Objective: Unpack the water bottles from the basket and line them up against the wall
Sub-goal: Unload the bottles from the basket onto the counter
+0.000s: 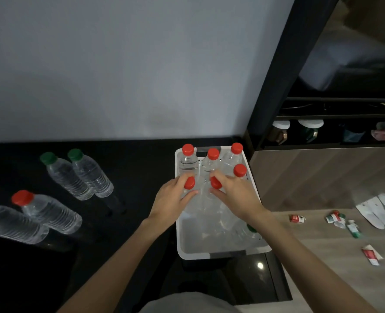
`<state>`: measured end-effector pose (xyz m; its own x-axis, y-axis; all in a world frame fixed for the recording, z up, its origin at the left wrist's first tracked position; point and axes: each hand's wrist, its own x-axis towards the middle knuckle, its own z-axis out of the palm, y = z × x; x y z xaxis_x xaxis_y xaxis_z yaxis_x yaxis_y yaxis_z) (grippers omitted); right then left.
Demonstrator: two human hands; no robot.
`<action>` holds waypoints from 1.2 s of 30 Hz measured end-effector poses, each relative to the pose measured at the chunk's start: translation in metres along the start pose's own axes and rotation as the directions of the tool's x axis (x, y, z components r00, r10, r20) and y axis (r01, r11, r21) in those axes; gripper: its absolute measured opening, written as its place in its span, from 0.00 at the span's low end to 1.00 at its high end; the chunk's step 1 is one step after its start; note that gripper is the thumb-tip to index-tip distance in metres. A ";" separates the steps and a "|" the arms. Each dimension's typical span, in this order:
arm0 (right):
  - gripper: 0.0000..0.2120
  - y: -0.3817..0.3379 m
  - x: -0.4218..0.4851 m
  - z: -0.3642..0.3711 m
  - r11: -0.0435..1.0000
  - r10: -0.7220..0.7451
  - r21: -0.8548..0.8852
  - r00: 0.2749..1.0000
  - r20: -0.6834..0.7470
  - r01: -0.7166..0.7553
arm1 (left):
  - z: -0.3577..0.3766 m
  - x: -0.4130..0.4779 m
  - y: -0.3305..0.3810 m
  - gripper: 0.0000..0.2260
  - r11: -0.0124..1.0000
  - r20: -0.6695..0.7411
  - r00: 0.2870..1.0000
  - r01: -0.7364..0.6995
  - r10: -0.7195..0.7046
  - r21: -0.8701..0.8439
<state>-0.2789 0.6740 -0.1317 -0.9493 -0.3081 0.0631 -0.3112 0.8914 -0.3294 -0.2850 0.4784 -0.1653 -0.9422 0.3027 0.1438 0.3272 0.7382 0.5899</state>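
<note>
Four clear plastic water bottles stand on the black countertop point(130, 168), at nine o'clock from the basket. They are a cut-off bottle point(10, 224) whose cap is out of view, a red-capped counter bottle point(49, 213) just beside it, then a left green-capped bottle point(67, 177) touching a right green-capped bottle point(92, 175), nearer the grey wall point(119, 64).

In the white plastic basket point(223, 253), a person's left hand point(173, 197) curls its fingers round the neck of a first red-capped bottle point(189, 182). The right hand point(234, 195), at its three o'clock, grips a second red-capped bottle point(215, 182) likewise. Four more red caps point(213, 154) stand at the basket's twelve o'clock end, and one green cap point(251, 228) shows at five o'clock.

At least four torn label scraps point(297, 218) lie on the wooden floor point(311, 256).
</note>
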 end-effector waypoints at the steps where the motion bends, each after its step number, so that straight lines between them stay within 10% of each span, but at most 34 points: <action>1: 0.11 0.000 -0.002 0.001 1.000 -0.019 -0.012 1.000 -0.015 0.019 | 0.001 -0.003 0.001 0.17 0.998 0.000 1.000 0.007 -0.007 -0.059; 17: 0.10 -0.021 -0.009 -0.045 0.915 0.064 0.397 0.951 -0.302 0.065 | -0.022 0.006 0.025 0.13 0.997 -0.119 0.993 -0.025 0.016 -0.071; 36: 0.10 -0.130 0.065 -0.108 0.813 -0.148 0.430 0.853 -0.500 0.392 | -0.185 -0.008 0.026 0.15 0.998 -0.426 0.904 -0.052 0.032 -0.035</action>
<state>-0.3047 0.5741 0.0167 -0.7867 -0.2285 0.5735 -0.6062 0.4614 -0.6478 -0.2825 0.3830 -0.0040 -0.8724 0.0409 0.4871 0.3730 0.6997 0.6093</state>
